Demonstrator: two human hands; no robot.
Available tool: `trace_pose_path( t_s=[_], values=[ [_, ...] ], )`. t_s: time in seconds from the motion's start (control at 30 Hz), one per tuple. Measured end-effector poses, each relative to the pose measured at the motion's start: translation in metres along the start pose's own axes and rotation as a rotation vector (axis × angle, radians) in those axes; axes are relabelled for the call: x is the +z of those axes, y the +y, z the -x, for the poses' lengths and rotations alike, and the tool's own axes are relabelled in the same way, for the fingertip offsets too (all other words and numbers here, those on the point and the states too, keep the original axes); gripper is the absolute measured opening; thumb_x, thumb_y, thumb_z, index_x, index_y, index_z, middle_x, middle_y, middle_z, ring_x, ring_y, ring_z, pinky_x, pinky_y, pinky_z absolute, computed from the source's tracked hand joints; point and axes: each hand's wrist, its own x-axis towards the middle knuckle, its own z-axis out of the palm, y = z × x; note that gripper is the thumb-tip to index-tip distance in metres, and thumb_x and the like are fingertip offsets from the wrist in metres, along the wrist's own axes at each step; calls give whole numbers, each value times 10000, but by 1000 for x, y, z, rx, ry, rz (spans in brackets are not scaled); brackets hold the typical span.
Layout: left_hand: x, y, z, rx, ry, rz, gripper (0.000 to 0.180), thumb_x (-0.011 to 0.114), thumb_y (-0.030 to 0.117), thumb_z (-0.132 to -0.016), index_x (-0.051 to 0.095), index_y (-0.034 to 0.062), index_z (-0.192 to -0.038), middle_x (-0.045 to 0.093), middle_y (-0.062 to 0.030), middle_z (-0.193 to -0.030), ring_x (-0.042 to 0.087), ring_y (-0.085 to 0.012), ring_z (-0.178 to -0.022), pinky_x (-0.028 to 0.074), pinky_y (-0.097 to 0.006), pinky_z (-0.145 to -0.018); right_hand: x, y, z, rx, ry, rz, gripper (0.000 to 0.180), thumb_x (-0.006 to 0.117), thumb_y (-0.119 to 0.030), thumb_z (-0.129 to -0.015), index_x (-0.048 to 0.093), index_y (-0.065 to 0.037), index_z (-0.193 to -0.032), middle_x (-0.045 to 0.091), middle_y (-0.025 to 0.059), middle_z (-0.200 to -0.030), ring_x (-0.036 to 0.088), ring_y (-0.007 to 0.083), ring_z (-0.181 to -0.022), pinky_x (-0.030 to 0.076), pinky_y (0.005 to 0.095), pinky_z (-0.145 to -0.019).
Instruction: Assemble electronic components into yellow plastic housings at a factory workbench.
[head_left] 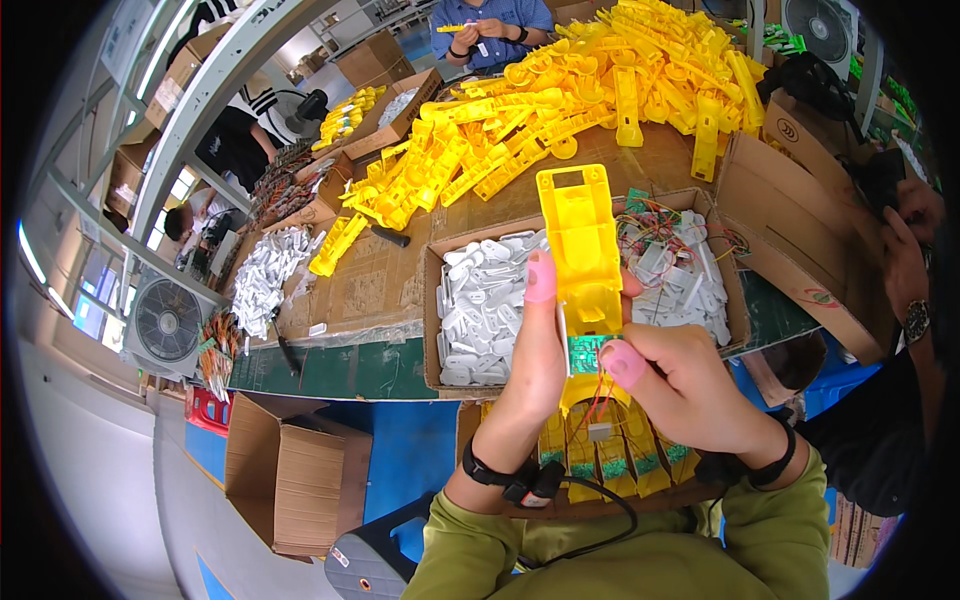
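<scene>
My left hand [538, 352] grips a long yellow plastic shell [580, 245] from its left side, a pink finger cot on the thumb. My right hand [680, 385] presses a pink-capped finger on a small green circuit board [584, 352] set in the shell's lower end. Red wires [598, 400] hang below the board. Under my hands lies a row of assembled yellow shells [610, 455] with green boards.
A cardboard box [432, 300] in front holds white plastic parts [480, 305] on the left and wired white pieces [675, 265] on the right. A big heap of yellow shells [560, 110] covers the table. Another person's hands [905, 255] work at the right; an empty carton [285, 480] stands below left.
</scene>
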Motion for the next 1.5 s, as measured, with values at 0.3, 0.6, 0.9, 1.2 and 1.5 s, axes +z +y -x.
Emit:
trace_pose_path(
  t_s=[0.3,0.6,0.9,1.2,1.5],
  values=[
    [-10,-1,5,-52,-130,193,780,147,658,-832,545,6,-988,591,-109,-844,594,-199,-735,504,-305,-636,-18,11,-14,230,-263,-38,339,571,-353,-825,560,-19,-770,546,54,-603,526,111,-533,409,289,-491],
    [-7,0,9,103,-70,-150,713,163,604,-868,432,16,-1166,542,-128,-1017,551,-180,-882,445,-293,-770,12,39,-3,59,-329,-871,481,573,-205,-840,386,-24,-1245,492,41,-1129,473,119,-1032,396,290,-880],
    [-7,3,9,408,155,-433,304,376,301,-928,458,8,-939,553,-55,-745,486,-75,-638,394,-217,-559,14,38,3,111,-304,-1016,463,501,-240,-886,350,-25,-1268,477,41,-1147,466,106,-1019,406,268,-840],
    [-16,7,40,620,99,-667,160,613,85,-804,583,-12,-927,573,-58,-698,558,-107,-607,466,-227,-569,-2,27,12,65,-113,-794,443,472,-232,-899,343,-12,-1262,474,53,-1154,462,113,-1042,381,276,-882],
    [-8,22,56,627,-45,-1253,241,736,46,-650,575,2,-824,547,-81,-663,553,-158,-550,458,-249,-468,-1,19,19,113,-77,-786,489,500,-324,-870,390,-1,-1220,504,70,-1121,486,143,-1035,385,296,-887]
  ],
)
